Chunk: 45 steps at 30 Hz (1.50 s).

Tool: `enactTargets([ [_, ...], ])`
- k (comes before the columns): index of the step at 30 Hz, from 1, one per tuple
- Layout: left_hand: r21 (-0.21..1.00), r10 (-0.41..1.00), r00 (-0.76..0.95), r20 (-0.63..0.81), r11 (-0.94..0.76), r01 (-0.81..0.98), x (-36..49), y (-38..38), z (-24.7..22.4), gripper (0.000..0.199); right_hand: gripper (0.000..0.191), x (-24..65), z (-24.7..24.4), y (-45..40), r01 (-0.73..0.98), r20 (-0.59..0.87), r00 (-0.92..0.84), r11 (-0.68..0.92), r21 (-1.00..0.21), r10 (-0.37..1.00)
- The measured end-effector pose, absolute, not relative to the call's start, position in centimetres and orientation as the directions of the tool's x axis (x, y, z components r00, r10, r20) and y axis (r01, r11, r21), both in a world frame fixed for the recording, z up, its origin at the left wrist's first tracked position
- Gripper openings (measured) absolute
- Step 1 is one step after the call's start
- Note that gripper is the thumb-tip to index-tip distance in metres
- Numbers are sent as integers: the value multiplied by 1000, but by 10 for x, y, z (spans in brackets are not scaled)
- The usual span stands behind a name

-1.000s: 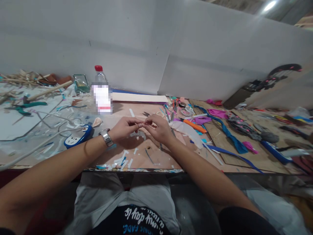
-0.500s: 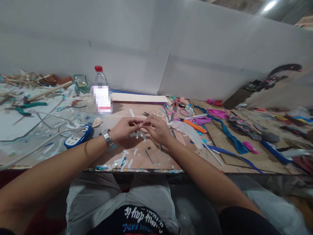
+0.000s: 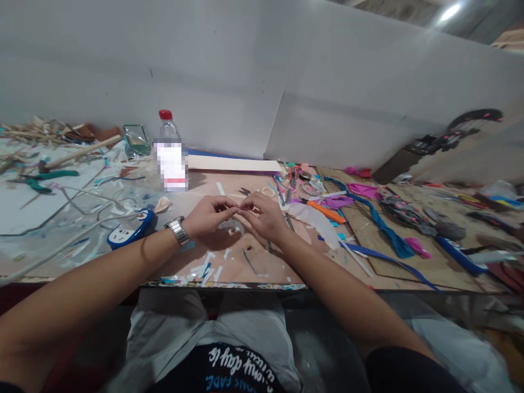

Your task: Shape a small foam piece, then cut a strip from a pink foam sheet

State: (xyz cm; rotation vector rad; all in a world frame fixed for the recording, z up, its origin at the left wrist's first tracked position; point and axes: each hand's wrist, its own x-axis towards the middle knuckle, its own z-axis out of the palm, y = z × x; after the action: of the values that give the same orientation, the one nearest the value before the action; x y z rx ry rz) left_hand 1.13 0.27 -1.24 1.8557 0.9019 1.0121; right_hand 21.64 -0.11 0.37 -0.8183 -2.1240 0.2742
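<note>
My left hand and my right hand meet above the middle of the workbench, fingertips pinched together. Whatever sits between the fingertips is too small to make out. Both hands are closed. A metal watch is on my left wrist. Just under the hands lies a translucent strip, partly hidden by them. Cut white and blue paper scraps are scattered nearer the front edge. Beyond my right hand are the dark tips of a tool and a roll of tape.
A bottle with a red cap stands at the back left. A blue and white power strip with a cable lies left, near green-handled pliers. An orange-handled cutter, a white curved piece and blue ribbon lie right.
Both hands stay joined in nearly the same spot, with only slight finger movement. My legs below the bench have shifted a little.
</note>
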Motion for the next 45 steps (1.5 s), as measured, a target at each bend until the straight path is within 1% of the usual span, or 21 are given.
enactTargets([
  [6,907,862,423,278,-381,180,11,3,-13,39,20,217,4,-2,471,609,-444,749,-465,657],
  [19,930,898,357,257,-330,160,14,3,-12,36,24,218,3,0,506,607,-430,736,-451,668],
  [28,937,911,334,241,-307,163,14,4,-8,26,17,219,4,-1,510,611,-416,729,-457,674],
  [34,936,902,359,239,-313,164,13,4,-12,32,15,220,3,0,518,591,-444,731,-444,674],
  [39,936,884,409,227,-314,160,13,1,-9,37,14,219,3,-1,529,600,-435,730,-433,671],
  [45,924,881,400,252,-342,171,13,0,-6,39,20,218,5,-2,518,600,-409,716,-468,688],
])
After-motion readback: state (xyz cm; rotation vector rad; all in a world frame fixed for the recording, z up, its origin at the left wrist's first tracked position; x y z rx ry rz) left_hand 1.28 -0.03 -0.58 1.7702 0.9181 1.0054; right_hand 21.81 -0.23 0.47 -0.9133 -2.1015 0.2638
